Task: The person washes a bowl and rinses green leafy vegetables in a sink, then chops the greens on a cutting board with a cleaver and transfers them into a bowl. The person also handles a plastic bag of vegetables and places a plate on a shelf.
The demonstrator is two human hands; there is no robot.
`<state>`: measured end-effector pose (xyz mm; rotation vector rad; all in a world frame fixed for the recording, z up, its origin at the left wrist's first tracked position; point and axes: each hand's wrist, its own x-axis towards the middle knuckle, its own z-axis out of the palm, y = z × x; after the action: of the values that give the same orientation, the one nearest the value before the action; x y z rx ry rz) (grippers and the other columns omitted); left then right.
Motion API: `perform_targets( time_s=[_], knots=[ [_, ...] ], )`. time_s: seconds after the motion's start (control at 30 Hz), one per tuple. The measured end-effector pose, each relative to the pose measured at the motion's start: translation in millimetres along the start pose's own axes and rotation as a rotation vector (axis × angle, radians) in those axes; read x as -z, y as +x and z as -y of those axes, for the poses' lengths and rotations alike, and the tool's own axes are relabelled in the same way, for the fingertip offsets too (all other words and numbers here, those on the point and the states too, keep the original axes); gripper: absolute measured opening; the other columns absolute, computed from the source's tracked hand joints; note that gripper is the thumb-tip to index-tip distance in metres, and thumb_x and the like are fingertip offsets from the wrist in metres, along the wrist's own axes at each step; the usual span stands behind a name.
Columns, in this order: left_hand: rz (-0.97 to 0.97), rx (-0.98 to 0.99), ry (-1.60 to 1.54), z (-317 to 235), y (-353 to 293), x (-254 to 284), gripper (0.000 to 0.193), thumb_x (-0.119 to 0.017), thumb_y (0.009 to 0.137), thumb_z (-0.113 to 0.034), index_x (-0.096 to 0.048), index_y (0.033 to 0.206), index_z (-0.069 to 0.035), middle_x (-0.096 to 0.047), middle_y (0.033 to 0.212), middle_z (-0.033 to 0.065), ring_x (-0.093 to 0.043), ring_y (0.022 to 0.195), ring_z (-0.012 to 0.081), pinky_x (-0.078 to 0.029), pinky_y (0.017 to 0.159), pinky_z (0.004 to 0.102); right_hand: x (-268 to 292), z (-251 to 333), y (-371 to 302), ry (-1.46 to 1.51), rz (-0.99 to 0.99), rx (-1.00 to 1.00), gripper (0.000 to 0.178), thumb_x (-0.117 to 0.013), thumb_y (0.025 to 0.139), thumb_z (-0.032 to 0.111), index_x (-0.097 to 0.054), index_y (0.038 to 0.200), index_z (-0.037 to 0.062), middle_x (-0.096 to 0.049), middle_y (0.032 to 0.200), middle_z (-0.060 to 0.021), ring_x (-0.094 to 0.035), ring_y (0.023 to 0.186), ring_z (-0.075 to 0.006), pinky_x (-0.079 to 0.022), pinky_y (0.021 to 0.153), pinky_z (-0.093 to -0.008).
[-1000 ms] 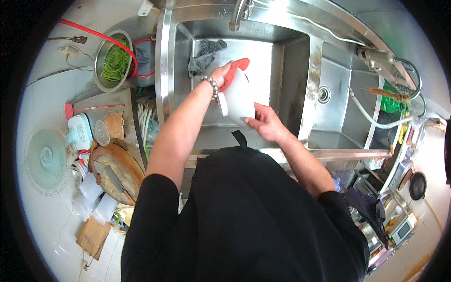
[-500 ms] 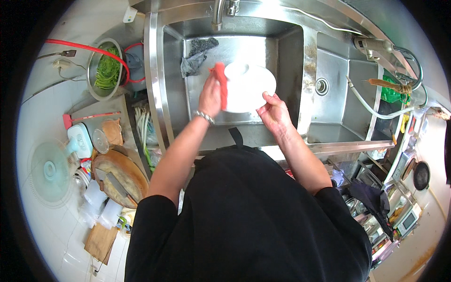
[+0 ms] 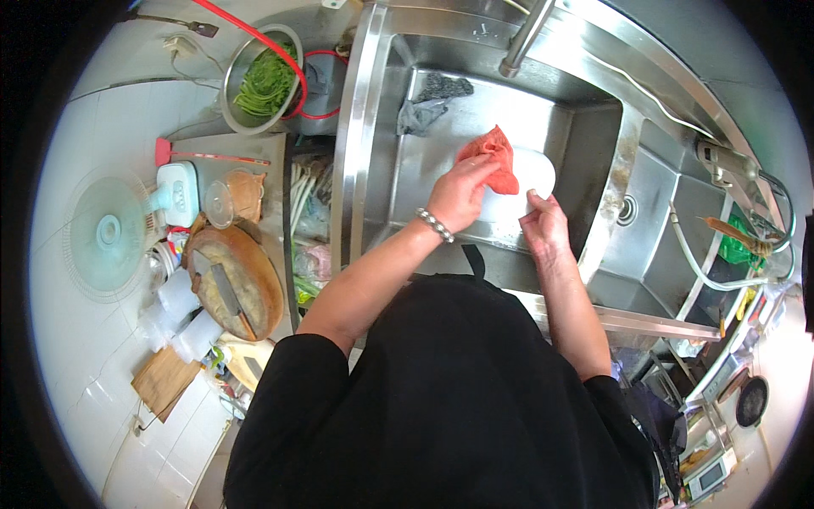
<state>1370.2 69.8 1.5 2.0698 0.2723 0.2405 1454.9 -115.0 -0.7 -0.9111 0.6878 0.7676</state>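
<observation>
Over the large steel sink basin (image 3: pixel 386 144), a white plate (image 3: pixel 536 165) is held up between my two hands. My left hand (image 3: pixel 462 193), with a beaded bracelet at the wrist, is closed on a red cloth (image 3: pixel 498 159) and presses it against the plate's face. The cloth hides much of the plate's left and upper part. At the lower right rim, my right hand (image 3: pixel 545 225) grips the plate with the thumb on top. Glare makes the plate's lower edge hard to separate from the bright sink floor.
Dark mesh and a grey rag (image 3: pixel 421 116) lie in the basin's far left, below the faucet (image 3: pixel 526 42). A second basin (image 3: pixel 653 187) adjoins on the right. To the left stand a bowl of cut greens (image 3: pixel 264 85) and a round chopping block (image 3: pixel 233 280) with a cleaver (image 3: pixel 227 293).
My left hand has brought the red cloth from the plate's left edge across onto its face. The whole view has shifted and turned, and my right hand still holds the rim.
</observation>
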Motion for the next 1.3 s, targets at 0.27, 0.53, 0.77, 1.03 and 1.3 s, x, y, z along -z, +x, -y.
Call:
perform_targets(
  time_s=[0.27, 0.53, 0.77, 1.03, 1.3],
  knots=[
    [-0.161, 0.497, -0.728, 14, 19, 175, 0.043, -0.054, 0.107, -0.028, -0.056, 0.141, 0.000, -0.066, 0.129, 0.0084, -0.064, 0.113, 0.0146, -0.052, 0.098, 0.0316, 10, 11, -7, -0.182, 0.051, -0.025, 0.031, -0.055, 0.099, -0.001, -0.055, 0.130, 0.0000, -0.066, 0.123, -0.0127, -0.064, 0.114, -0.0248, -0.052, 0.103, -0.0418],
    [-0.221, 0.577, 0.352, 177, 8, 184, 0.096, -0.055, 0.094, -0.063, -0.023, 0.159, 0.000, -0.030, 0.159, 0.0325, -0.032, 0.148, 0.0445, -0.029, 0.122, 0.0454, 15, -2, -10, -0.200, 0.008, -0.077, 0.033, -0.054, 0.099, -0.002, -0.054, 0.132, -0.0004, -0.065, 0.126, -0.0139, -0.063, 0.117, -0.0248, -0.051, 0.103, -0.0406],
    [-0.304, 0.404, 0.837, 119, 18, 182, 0.090, -0.067, 0.091, -0.048, -0.027, 0.157, -0.002, -0.034, 0.156, 0.0337, -0.039, 0.142, 0.0462, -0.035, 0.118, 0.0461, -7, 0, -24, -0.374, 0.169, 0.016, 0.037, -0.054, 0.099, -0.001, -0.053, 0.136, -0.0012, -0.064, 0.131, -0.0126, -0.062, 0.121, -0.0243, -0.047, 0.107, -0.0402],
    [0.234, 0.902, -0.509, -49, -18, 88, 0.061, -0.066, 0.094, -0.040, -0.051, 0.139, -0.002, -0.068, 0.119, 0.0217, -0.074, 0.080, 0.0248, -0.062, 0.065, 0.0391, -72, -37, -72, -1.764, 0.597, 0.667, 0.029, -0.063, 0.087, 0.003, -0.065, 0.116, 0.0048, -0.067, 0.087, -0.0259, -0.067, 0.079, -0.0439, -0.055, 0.070, -0.0472],
    [0.085, 0.265, -0.288, -86, -91, 157, 0.048, -0.051, 0.086, -0.008, -0.056, 0.133, -0.004, -0.070, 0.103, 0.0253, -0.069, 0.095, 0.0409, -0.054, 0.084, 0.0473, -88, 119, -162, -0.932, 1.162, -0.078, 0.066, -0.078, 0.087, 0.033, -0.057, 0.138, -0.0029, -0.062, 0.131, -0.0286, -0.060, 0.128, -0.0347, -0.052, 0.100, -0.0496]
  ],
)
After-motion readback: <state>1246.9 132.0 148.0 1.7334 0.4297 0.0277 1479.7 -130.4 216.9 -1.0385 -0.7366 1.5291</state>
